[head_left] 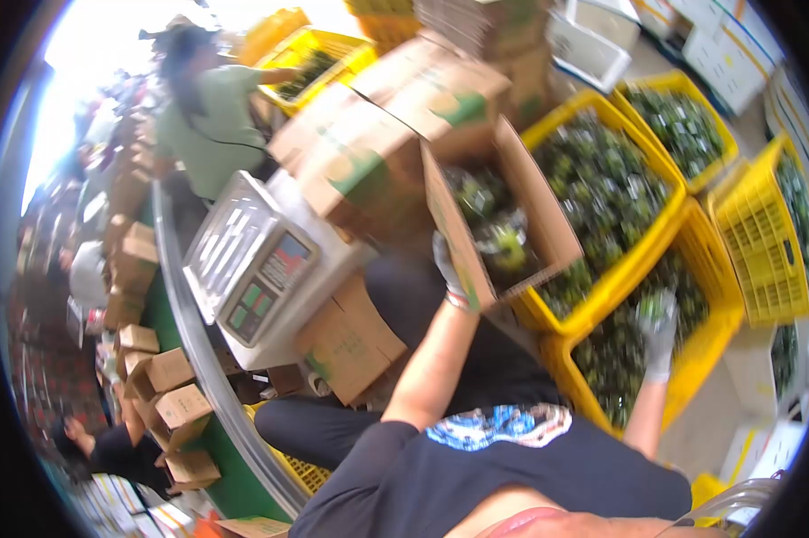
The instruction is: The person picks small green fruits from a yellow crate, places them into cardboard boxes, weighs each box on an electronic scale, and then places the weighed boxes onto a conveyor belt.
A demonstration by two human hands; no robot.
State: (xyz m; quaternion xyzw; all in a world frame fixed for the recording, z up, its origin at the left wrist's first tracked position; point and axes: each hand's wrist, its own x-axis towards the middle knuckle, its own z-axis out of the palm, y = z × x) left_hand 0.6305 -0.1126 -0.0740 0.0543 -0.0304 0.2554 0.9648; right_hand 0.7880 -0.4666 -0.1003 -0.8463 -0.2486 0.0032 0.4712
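My left hand, in a pale glove, grips the near side wall of an open cardboard box. Inside that box lie clear plastic bags of green produce, their exact kind too blurred to tell. My right hand, also gloved, is down in a yellow crate full of similar bagged greens. Its fingers are closed around one clear bag of green produce. Smearing hides the fingertips.
More yellow crates of bagged greens stand beyond. Closed cartons are stacked left of the open box, near a digital scale. A co-worker in a green shirt reaches into another crate. A green conveyor with small boxes runs along the left.
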